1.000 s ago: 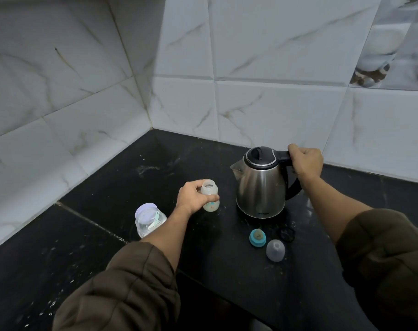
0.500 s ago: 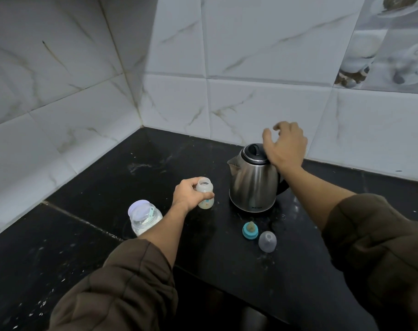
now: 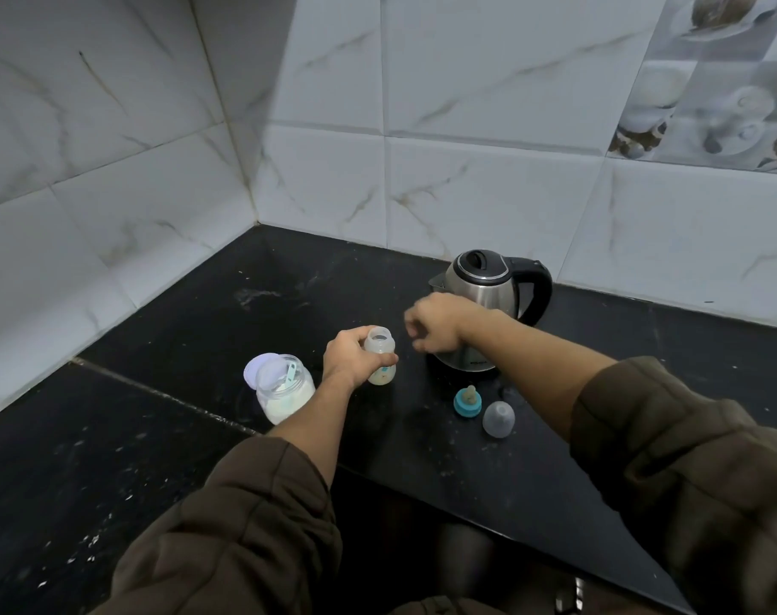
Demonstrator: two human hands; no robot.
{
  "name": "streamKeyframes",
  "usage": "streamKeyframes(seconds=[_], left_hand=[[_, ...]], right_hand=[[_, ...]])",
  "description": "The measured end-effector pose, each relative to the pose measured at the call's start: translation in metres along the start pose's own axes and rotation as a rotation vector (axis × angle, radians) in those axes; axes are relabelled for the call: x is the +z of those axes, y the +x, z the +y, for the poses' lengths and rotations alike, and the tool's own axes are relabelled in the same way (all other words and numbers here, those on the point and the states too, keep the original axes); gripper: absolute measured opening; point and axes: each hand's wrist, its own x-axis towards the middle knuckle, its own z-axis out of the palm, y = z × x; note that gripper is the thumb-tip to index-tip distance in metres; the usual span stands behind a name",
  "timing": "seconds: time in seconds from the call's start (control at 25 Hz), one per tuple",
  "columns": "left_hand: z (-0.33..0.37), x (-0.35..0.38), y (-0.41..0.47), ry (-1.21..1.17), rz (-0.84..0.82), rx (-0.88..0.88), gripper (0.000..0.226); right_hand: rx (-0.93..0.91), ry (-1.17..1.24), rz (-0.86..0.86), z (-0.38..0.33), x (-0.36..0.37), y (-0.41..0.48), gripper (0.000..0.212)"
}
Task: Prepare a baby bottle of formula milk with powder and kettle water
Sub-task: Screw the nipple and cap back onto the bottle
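My left hand (image 3: 353, 358) grips a small clear baby bottle (image 3: 380, 355) standing open-topped on the black counter (image 3: 165, 348), with pale content at its bottom. My right hand (image 3: 435, 322) hovers just right of the bottle, in front of the steel kettle (image 3: 488, 286), its fingers loosely curled and holding nothing. The kettle stands upright with its black lid closed and handle to the right. An open jar of white powder (image 3: 284, 390) with a teal scoop inside stands left of the bottle. The teal teat ring (image 3: 468, 400) and clear cap (image 3: 498, 419) lie in front of the kettle.
White marble tiles form a wall corner behind the counter. The jar's pale lid (image 3: 258, 369) leans behind the jar. The counter's front edge (image 3: 533, 517) runs diagonally at lower right, with a dark drop below it.
My right hand has let go of the kettle handle, passed over the lid and come down to the left, near the bottle. The left hand still holds the bottle in place.
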Motion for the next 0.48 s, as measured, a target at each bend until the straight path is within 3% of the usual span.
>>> streamKeyframes(seconds=[0.08,0.2,0.48], left_hand=[[-0.003,0.0,-0.003,0.0,-0.008,0.004,0.054],[-0.008,0.003,-0.005,-0.002,-0.018,0.022,0.049],[-0.02,0.014,-0.009,-0.019,-0.055,0.033,0.048]], right_hand=[[0.05,-0.041,-0.138,-0.001,0.014,-0.006,0.019],[0.133,-0.114,-0.276,-0.001,0.03,-0.017,0.035],[0.272,-0.21,-0.378,-0.003,0.062,-0.033,0.054]])
